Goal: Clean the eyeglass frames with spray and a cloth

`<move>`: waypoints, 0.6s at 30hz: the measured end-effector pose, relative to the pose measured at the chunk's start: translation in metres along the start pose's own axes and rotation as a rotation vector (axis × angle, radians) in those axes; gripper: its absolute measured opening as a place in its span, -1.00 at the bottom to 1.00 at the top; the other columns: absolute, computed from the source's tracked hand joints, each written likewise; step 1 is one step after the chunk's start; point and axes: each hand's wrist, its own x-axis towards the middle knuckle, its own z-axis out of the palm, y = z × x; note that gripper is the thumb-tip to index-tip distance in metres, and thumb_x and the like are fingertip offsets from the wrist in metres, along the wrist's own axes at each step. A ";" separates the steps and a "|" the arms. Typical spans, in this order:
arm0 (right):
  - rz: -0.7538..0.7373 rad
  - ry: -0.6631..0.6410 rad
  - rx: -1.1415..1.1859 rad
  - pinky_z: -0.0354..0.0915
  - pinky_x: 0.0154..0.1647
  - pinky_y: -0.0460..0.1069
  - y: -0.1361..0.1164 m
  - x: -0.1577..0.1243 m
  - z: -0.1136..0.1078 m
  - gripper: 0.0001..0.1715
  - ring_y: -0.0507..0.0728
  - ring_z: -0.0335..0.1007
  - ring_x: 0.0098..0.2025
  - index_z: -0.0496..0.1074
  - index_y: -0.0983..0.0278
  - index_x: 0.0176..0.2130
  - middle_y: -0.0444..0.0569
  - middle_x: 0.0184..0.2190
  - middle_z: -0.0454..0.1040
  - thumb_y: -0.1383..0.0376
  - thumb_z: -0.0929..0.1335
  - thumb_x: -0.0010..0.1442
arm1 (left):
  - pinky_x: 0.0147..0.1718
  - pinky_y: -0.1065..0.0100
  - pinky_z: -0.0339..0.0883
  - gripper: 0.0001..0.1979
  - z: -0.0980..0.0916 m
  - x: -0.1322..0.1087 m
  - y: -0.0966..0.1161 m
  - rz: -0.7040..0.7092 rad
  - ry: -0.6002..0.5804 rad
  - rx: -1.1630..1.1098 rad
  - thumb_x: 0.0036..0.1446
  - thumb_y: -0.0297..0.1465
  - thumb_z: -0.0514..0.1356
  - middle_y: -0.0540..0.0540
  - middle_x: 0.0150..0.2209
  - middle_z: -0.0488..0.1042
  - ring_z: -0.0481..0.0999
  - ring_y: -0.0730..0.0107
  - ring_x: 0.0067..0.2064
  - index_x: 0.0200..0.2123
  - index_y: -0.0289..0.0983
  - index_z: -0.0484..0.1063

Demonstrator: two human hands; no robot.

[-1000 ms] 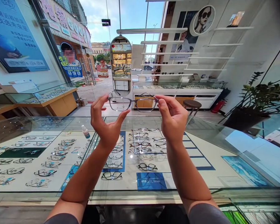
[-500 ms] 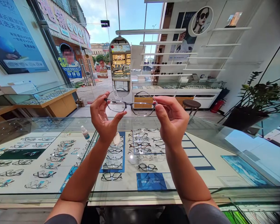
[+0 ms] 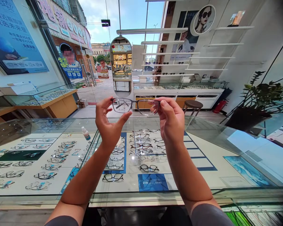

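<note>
A pair of thin dark-rimmed eyeglasses is held up level above the glass counter, lenses toward me. My left hand has its fingers at the left end of the frame, with the thumb stretched out below the left lens. At the other end, my right hand is closed, thumb and forefinger pinching the right corner by the hinge. A dark temple arm shows through the left lens, lying across behind it. The right temple arm is mostly hidden by the right hand.
Below my hands spans a glass display counter with rows of eyeglasses inside. A small spray bottle stands left of my left forearm. Beyond the counter are an oval mirror, a brown stool and a potted plant.
The eyeglasses have tilted so the lenses face me more squarely and have shifted slightly right. My right hand has turned and moved left; my left hand has moved slightly right. A temple arm now shows behind the left lens.
</note>
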 end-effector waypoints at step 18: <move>0.160 -0.046 0.086 0.42 -0.25 0.04 0.015 0.005 0.008 -0.76 0.10 0.57 -0.33 0.49 0.16 -0.18 -0.07 -0.30 0.70 0.07 0.42 0.29 | 0.11 0.06 0.53 -0.25 -0.003 0.001 0.014 0.041 0.059 -0.006 0.09 -0.14 0.59 -0.14 0.14 0.54 0.62 0.10 0.14 0.28 -0.05 0.40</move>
